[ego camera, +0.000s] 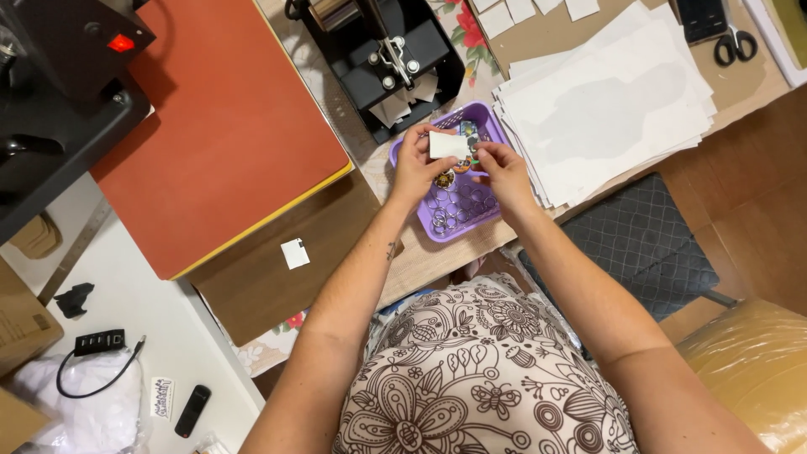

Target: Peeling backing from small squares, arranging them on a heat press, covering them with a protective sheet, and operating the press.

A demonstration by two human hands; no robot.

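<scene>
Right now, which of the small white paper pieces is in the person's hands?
The small white rectangle over the purple basket, pinched between left hand and right hand. The other white piece lies untouched on the brown board.

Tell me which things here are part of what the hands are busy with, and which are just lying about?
In use:
left hand and right hand, both on the small white card
purple basket beneath them

Lying about:
scissors
stack of white sheets
orange pad
black remote
</scene>
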